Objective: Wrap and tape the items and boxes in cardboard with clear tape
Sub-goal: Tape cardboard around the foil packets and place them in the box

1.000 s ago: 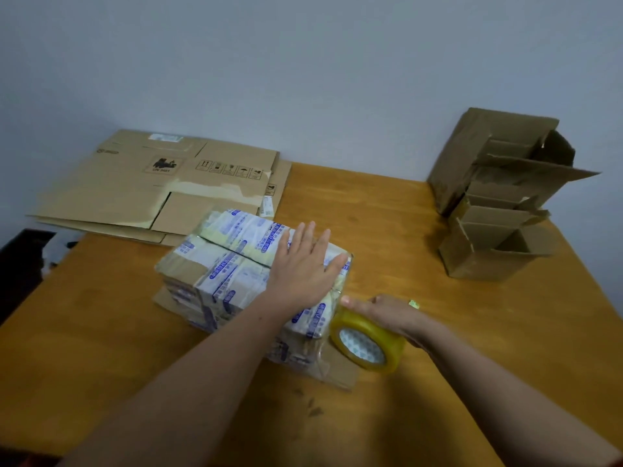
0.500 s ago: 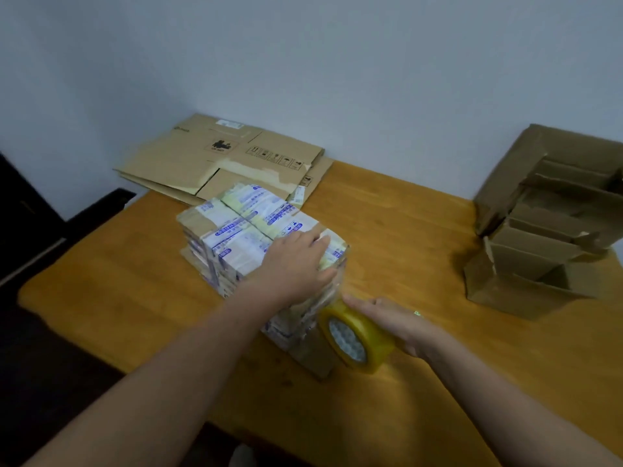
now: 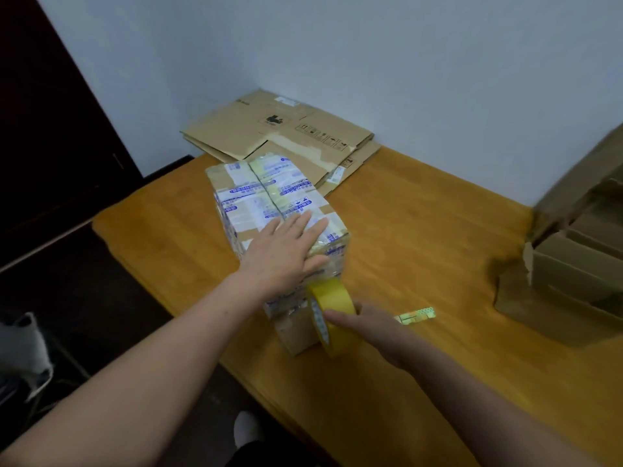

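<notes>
At the left, the wooden table (image 3: 421, 237) ends close beside the bundle (image 3: 266, 197) of printed packs, which sits mid-table and now points its near end at the person, where a second ago it lay more crosswise. The left hand (image 3: 286, 246) lies flat on its top with fingers spread, pinning it as before. Behind it, flattened cardboard (image 3: 279, 129) leans in the corner. The tape roll (image 3: 332, 311) has dropped from the bundle's side to its near end, against the cardboard flap (image 3: 293, 332), so this band looks about to turn a corner. The right hand (image 3: 367, 328) grips the roll, fingers curled over it. A small green slip (image 3: 416, 315) lies beside that hand, near the tape's path; open boxes (image 3: 573, 264) stand well apart
</notes>
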